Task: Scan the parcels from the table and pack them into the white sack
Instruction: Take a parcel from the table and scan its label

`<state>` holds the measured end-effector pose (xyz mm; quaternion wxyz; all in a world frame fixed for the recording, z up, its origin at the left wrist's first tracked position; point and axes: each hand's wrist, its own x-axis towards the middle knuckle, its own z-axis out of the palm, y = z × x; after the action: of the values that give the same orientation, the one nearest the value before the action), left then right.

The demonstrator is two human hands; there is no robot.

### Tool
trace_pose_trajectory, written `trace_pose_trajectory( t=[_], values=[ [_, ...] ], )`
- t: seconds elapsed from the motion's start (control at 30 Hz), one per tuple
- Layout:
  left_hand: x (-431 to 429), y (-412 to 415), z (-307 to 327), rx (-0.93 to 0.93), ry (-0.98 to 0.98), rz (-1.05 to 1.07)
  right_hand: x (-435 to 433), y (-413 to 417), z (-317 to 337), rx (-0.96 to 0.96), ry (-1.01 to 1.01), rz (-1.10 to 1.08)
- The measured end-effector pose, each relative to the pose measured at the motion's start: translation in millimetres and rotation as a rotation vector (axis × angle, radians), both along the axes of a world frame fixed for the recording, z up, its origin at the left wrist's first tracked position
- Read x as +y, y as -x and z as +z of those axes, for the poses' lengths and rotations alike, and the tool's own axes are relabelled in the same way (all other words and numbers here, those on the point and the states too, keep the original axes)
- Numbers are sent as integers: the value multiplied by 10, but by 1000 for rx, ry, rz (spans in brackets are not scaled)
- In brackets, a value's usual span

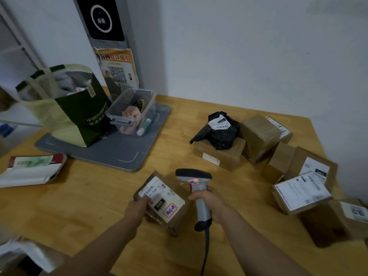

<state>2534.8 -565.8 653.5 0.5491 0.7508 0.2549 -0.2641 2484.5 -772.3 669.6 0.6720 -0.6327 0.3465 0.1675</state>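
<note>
My left hand [137, 209] grips the left edge of a small brown cardboard parcel [169, 204] with a white label facing up, held tilted just above the wooden table [89, 200]. My right hand [209, 202] holds a grey barcode scanner [196, 184] by its handle, its black head just right of the parcel's top edge. Several more brown boxes [260, 136] and a black plastic parcel [221, 130] are piled at the right. The edge of a white sack [29, 253] shows at the bottom left corner.
A green tote bag [79, 114] and a clear plastic bin [133, 112] stand on a grey mat [111, 154] at the back left. A white and red flat mailer [33, 170] lies at the left. The scanner cable [206, 250] hangs toward me.
</note>
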Motion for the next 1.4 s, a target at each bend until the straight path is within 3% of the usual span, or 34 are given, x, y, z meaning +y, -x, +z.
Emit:
trace_pose_trajectory(
  t=[0.07,0.17,0.4,0.57,0.7,0.8,1.1,1.4],
  values=[
    [-39,87,-16,68,195,22,132,5,-39,9,-30,40],
    [-18,90,-23,15,379,58,263,15,-49,-19,-27,51],
    [369,30,201,-101,452,5,393,9,122,-202,-90,28],
    [622,30,287,-113,461,48,496,52,244,-294,-74,25],
    [723,45,319,-190,412,96,605,106,380,-361,83,52],
    [770,37,290,-255,331,93,728,151,513,-416,-5,146],
    [861,92,268,-410,135,46,999,172,746,-398,35,221],
    [885,142,270,-424,124,63,1045,201,727,-400,56,240]
  ],
)
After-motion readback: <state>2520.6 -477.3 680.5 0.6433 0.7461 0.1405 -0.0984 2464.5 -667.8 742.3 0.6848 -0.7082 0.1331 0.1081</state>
